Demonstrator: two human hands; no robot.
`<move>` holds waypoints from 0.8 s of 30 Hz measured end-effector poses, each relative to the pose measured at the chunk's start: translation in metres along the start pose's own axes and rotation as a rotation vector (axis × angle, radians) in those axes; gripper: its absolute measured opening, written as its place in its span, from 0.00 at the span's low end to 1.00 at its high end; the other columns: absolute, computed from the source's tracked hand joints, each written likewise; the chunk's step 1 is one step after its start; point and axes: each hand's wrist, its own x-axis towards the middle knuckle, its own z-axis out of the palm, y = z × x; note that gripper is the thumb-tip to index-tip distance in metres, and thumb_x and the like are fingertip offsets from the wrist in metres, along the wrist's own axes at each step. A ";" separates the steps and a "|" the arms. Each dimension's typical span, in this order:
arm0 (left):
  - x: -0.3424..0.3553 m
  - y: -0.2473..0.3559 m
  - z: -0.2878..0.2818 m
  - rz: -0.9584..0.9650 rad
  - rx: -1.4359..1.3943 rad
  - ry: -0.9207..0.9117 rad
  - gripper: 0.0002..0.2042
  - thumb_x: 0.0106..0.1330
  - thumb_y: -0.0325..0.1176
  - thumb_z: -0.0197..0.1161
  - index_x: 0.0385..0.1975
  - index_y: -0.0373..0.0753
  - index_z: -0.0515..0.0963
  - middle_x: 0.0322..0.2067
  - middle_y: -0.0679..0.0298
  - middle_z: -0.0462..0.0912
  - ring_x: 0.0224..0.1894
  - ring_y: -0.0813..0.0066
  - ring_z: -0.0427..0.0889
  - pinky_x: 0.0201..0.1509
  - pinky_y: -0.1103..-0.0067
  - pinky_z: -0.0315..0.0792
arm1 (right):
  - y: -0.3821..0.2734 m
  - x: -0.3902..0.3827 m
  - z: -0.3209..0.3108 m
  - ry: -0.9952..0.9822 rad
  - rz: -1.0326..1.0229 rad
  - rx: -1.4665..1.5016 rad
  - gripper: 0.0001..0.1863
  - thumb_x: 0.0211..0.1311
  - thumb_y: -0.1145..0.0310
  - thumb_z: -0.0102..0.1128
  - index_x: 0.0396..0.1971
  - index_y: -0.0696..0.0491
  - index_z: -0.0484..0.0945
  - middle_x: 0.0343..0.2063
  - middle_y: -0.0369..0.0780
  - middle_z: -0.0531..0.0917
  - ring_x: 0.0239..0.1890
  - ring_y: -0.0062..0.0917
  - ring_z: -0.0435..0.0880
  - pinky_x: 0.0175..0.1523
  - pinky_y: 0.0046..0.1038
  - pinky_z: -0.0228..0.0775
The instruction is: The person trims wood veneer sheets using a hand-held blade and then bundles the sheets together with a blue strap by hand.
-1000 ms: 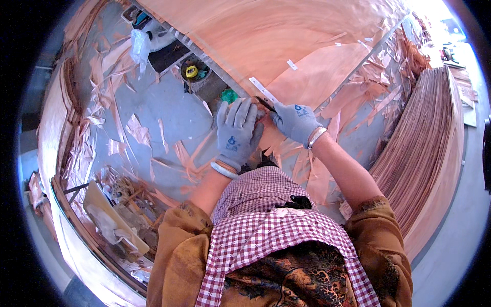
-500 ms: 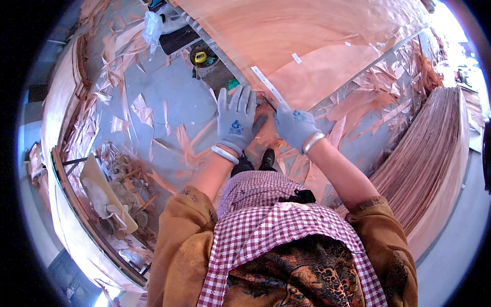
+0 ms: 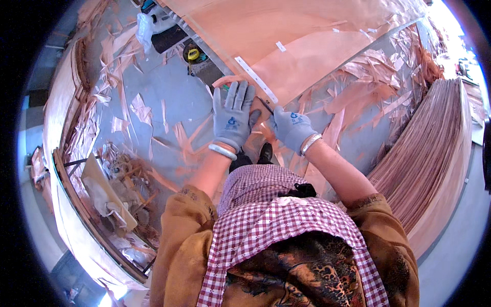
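Note:
My left hand (image 3: 233,112), in a grey glove, lies with fingers stretched out at the near corner of a large peach veneer sheet (image 3: 307,56). A narrow veneer strip (image 3: 226,81) lies across just beyond its fingertips. My right hand (image 3: 290,128), also gloved, is closed on a thin dark blade (image 3: 265,105), whose tip points up-left at the sheet's edge. A long white tape strip (image 3: 255,78) is stuck on the sheet beside the blade, with smaller white pieces farther back.
Veneer scraps (image 3: 358,82) litter the grey floor (image 3: 169,102). A tall veneer stack (image 3: 419,153) stands on the right. Bent boards (image 3: 64,128) and a debris pile (image 3: 123,194) are on the left. A yellow tape measure (image 3: 193,54) and a plastic bag (image 3: 144,30) lie beside the sheet.
My left hand's fingers have straightened, and a veneer strip now shows beyond their tips. My right hand has shifted slightly downward, still holding the blade.

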 end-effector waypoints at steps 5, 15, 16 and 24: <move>-0.001 -0.002 0.010 -0.007 0.023 -0.003 0.34 0.57 0.47 0.61 0.64 0.41 0.63 0.66 0.58 0.60 0.69 0.60 0.56 0.71 0.53 0.43 | 0.023 -0.033 0.009 -0.076 0.047 -0.104 0.12 0.63 0.62 0.50 0.35 0.56 0.70 0.25 0.49 0.84 0.31 0.42 0.85 0.34 0.42 0.75; -0.016 0.013 0.002 -0.272 -0.398 0.114 0.35 0.55 0.50 0.64 0.61 0.38 0.66 0.58 0.51 0.70 0.60 0.53 0.68 0.66 0.56 0.53 | 0.060 -0.068 0.007 -0.004 -0.029 0.090 0.14 0.65 0.57 0.50 0.34 0.53 0.68 0.20 0.49 0.80 0.26 0.48 0.81 0.31 0.46 0.71; -0.019 0.014 0.006 -0.348 -0.422 -0.027 0.34 0.54 0.49 0.65 0.60 0.38 0.67 0.56 0.49 0.72 0.58 0.51 0.70 0.64 0.56 0.54 | 0.057 -0.067 0.006 0.061 -0.062 0.151 0.14 0.65 0.56 0.50 0.33 0.53 0.68 0.20 0.49 0.80 0.26 0.49 0.80 0.31 0.46 0.70; -0.036 -0.022 0.005 -0.494 -0.220 0.135 0.23 0.58 0.36 0.62 0.54 0.40 0.72 0.46 0.44 0.75 0.49 0.42 0.74 0.54 0.59 0.67 | 0.036 -0.037 -0.011 0.156 -0.084 0.265 0.14 0.65 0.56 0.50 0.32 0.52 0.67 0.21 0.51 0.79 0.27 0.51 0.79 0.30 0.47 0.68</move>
